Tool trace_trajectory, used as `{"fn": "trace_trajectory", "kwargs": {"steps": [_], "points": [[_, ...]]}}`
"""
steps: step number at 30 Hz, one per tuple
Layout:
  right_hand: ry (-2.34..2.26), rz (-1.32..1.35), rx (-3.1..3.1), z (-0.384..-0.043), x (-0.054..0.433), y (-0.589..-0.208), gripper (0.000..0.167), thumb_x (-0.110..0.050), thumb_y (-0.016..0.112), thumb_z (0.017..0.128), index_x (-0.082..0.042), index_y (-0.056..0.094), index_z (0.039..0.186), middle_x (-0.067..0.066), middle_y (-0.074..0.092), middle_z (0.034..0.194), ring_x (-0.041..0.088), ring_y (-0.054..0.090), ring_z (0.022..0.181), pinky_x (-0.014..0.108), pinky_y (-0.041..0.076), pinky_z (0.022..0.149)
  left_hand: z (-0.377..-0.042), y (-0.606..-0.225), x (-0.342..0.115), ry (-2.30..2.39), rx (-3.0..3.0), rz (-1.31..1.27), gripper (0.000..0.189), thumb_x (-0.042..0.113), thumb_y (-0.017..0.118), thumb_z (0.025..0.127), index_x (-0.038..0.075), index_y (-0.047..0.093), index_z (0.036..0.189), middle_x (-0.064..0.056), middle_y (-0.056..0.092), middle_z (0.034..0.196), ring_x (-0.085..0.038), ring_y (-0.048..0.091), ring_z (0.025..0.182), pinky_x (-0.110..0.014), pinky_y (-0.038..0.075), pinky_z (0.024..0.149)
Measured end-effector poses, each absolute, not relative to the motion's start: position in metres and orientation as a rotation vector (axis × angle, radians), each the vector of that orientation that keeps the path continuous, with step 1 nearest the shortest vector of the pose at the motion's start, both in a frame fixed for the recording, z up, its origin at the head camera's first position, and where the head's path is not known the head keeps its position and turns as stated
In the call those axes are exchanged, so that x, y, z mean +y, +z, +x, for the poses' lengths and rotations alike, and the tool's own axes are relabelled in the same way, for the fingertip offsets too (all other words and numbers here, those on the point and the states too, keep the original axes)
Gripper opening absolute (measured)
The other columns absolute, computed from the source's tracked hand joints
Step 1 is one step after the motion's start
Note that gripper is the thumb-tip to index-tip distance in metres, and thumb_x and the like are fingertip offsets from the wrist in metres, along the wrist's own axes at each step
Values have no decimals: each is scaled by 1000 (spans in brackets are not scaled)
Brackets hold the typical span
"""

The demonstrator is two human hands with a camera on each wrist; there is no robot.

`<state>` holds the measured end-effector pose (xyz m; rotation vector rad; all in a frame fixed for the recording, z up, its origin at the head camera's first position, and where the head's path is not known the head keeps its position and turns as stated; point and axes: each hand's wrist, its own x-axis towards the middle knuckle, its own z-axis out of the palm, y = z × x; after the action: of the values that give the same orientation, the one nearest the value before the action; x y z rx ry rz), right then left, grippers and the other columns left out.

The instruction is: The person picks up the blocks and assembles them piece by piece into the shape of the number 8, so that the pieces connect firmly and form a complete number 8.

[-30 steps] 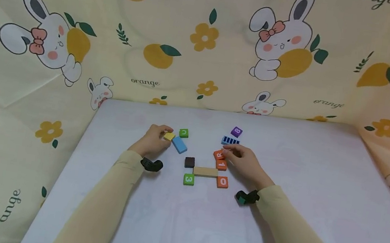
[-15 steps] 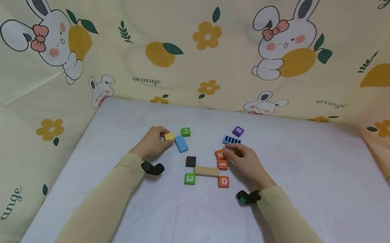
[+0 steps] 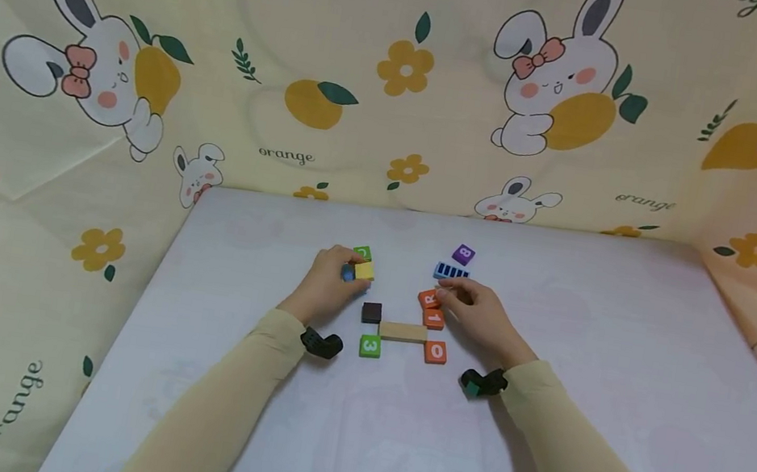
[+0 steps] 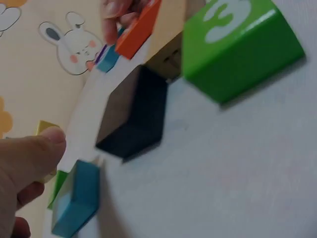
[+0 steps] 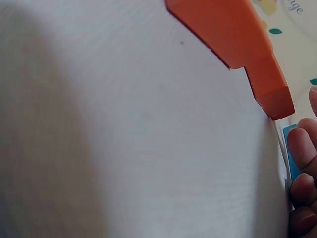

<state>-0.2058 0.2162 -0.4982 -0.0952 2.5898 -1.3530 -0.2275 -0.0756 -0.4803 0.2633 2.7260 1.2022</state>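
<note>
My left hand [image 3: 325, 285] pinches a small yellow block [image 3: 364, 271] between thumb and fingers. It hovers over a blue block [image 4: 79, 201], which it partly covers in the head view. Just behind lies a green tile [image 3: 364, 252], its letter mostly hidden by the fingers. On the other side, my right hand [image 3: 480, 316] rests with loosely bent fingers beside an orange R tile [image 3: 428, 299], holding nothing visible. Its fingertips overlap that tile's edge in the head view; the right wrist view shows fingers [image 5: 302, 146] apart from the orange pieces [image 5: 270, 89].
An orange 1 tile [image 3: 434, 319] joins the R tile. Nearer lie a wooden plank [image 3: 403, 333], a black block [image 3: 371, 312], a green 3 tile [image 3: 370, 346] and an orange 0 tile [image 3: 435, 352]. Farther back are a blue striped block [image 3: 450, 271] and a purple tile [image 3: 464, 254].
My left hand has carried the yellow block rightward, from left of the blue block to over it, now covering part of the green tile. My right hand stays in place.
</note>
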Motion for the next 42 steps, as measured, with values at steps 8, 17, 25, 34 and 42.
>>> {"fn": "trace_trajectory", "kwargs": {"steps": [8, 17, 25, 34, 42], "points": [[-1351, -122, 2596, -208, 214, -501, 40, -48, 60, 93, -22, 60, 123, 3, 59, 102, 23, 50, 96, 37, 43, 82, -228, -488, -70, 1116, 2727, 334, 43, 36, 72, 87, 19, 61, 125, -1, 53, 130, -20, 40, 116, -40, 41, 99], [-1332, -143, 2607, -207, 216, -503, 42, -50, 59, 93, -23, 60, 124, 3, 59, 101, 23, 50, 95, 37, 43, 81, -229, -488, -83, 1013, 2748, 391, 41, 37, 73, 87, 19, 64, 123, -1, 55, 124, -20, 42, 105, -37, 42, 93], [-1335, -136, 2626, -207, 218, -503, 38, -47, 60, 93, -23, 60, 124, 3, 58, 100, 23, 50, 96, 38, 43, 81, -228, -482, -84, 1021, 2764, 386, 40, 31, 75, 86, 18, 64, 123, -2, 56, 120, -21, 42, 103, -36, 43, 92], [-1339, -128, 2618, -208, 216, -504, 38, -48, 60, 93, -25, 61, 123, 3, 58, 100, 23, 50, 96, 37, 43, 83, -230, -483, -73, 862, 2807, 475, 38, 30, 74, 87, 19, 66, 122, 5, 64, 110, -18, 42, 94, -31, 39, 81], [-1357, -129, 2606, -208, 217, -502, 35, -45, 60, 94, -25, 61, 122, 4, 58, 99, 23, 50, 95, 38, 42, 83, -230, -479, -75, 822, 2756, 449, 36, 23, 68, 92, 22, 63, 128, 1, 58, 117, -20, 42, 97, -32, 40, 81]]}}
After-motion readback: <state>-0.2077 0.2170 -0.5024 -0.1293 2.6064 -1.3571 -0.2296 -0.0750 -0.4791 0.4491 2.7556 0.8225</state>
